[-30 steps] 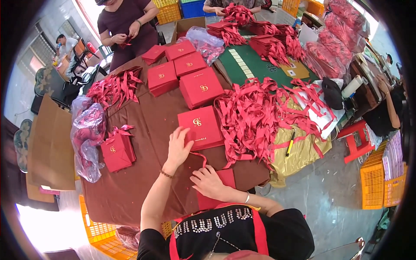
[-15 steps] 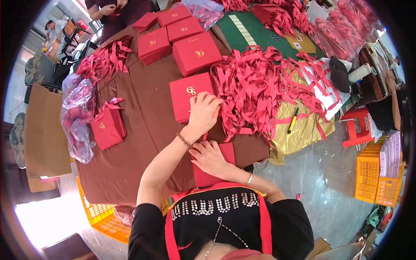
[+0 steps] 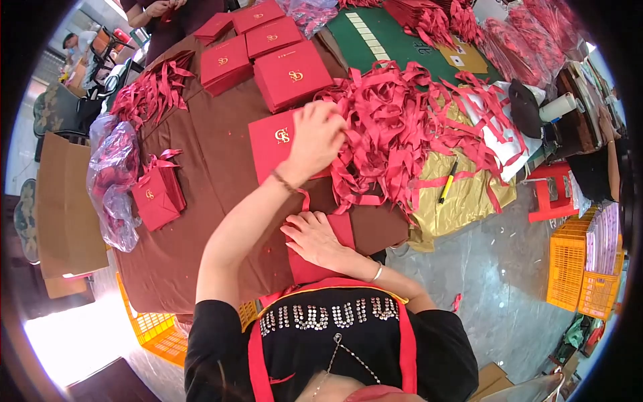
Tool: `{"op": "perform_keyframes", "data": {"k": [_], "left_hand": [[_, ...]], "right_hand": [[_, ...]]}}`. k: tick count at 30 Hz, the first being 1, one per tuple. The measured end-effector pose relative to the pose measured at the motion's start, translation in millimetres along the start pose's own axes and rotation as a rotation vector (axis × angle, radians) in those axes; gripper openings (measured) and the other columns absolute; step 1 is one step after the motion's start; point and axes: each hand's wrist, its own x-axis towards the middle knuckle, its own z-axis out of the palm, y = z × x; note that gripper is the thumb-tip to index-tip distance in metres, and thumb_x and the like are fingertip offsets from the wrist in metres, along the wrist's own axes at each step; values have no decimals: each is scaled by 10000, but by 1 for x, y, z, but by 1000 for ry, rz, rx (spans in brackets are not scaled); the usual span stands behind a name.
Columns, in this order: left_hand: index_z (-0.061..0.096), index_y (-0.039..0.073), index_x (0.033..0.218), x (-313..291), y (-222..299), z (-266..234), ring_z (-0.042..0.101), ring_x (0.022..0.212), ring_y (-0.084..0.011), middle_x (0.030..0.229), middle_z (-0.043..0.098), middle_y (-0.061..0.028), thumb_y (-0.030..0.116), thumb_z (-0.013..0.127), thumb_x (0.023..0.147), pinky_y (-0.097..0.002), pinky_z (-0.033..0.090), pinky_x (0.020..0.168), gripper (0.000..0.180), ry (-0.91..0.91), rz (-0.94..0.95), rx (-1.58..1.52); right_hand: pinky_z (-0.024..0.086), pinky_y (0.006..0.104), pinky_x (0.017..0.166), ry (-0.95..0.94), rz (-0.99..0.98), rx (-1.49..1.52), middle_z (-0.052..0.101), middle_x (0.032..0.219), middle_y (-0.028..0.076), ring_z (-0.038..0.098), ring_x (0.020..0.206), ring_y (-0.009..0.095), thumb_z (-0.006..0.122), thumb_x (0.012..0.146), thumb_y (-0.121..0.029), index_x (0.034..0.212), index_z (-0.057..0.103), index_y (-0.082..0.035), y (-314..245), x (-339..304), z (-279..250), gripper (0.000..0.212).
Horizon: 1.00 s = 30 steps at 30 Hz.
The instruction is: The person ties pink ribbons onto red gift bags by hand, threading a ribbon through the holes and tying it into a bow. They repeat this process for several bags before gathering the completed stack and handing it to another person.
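Note:
My left hand [image 3: 313, 139] hovers over the right part of a flat red paper bag [image 3: 271, 141] with a gold emblem, beside a heap of red ribbons [image 3: 385, 127]. Its fingers are bent and apart, slightly blurred, and I see nothing held in them. Close to my body, my right hand [image 3: 312, 238] lies with fingers spread on another red bag [image 3: 308, 270], partly covering it. A red ribbon loop [image 3: 305, 199] rises from the table just beyond the right fingertips.
Several stacks of red bags [image 3: 293, 75] stand on the brown cloth [image 3: 221, 167] farther off. A small upright bag [image 3: 159, 195] and plastic-wrapped goods [image 3: 114, 181] are at left. A yellow marker [image 3: 447, 182] lies on gold wrapping [image 3: 435, 221] at right. Another person's hands [image 3: 161, 8] are across the table.
My left hand has lifted slightly and shifted up toward the ribbon heap's edge. My right hand stays on the near bag. The whole view has shifted a little.

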Motion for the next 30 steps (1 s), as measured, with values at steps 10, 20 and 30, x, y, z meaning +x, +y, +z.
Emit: {"op": "perform_keyframes", "data": {"k": [10, 20, 30], "left_hand": [[557, -15, 1007, -117, -75, -146, 552, 766, -64, 833, 602, 7, 41, 514, 878, -201, 446, 661, 147, -298, -1001, -691], [574, 136, 1065, -202, -63, -165, 533, 905, -278, 996, 569, -63, 271, 615, 814, -387, 422, 747, 288, -361, -491, 435], [607, 92, 925, -196, -93, -104, 525, 865, -301, 893, 557, -85, 181, 619, 805, -393, 429, 727, 150, 11, -562, 272]], "right_hand": [[409, 420, 877, 59, 22, 191, 502, 1160, 136, 466, 1051, 333, 661, 763, -172, 1067, 590, -55, 5, 6, -20, 333], [411, 381, 861, -44, -8, 128, 558, 1090, 105, 508, 1010, 294, 639, 795, -140, 1059, 605, -40, 8, 14, -35, 284], [462, 329, 793, 53, 209, 309, 594, 960, 141, 586, 912, 292, 552, 848, -35, 1003, 590, 2, 19, 15, -45, 163]]}}
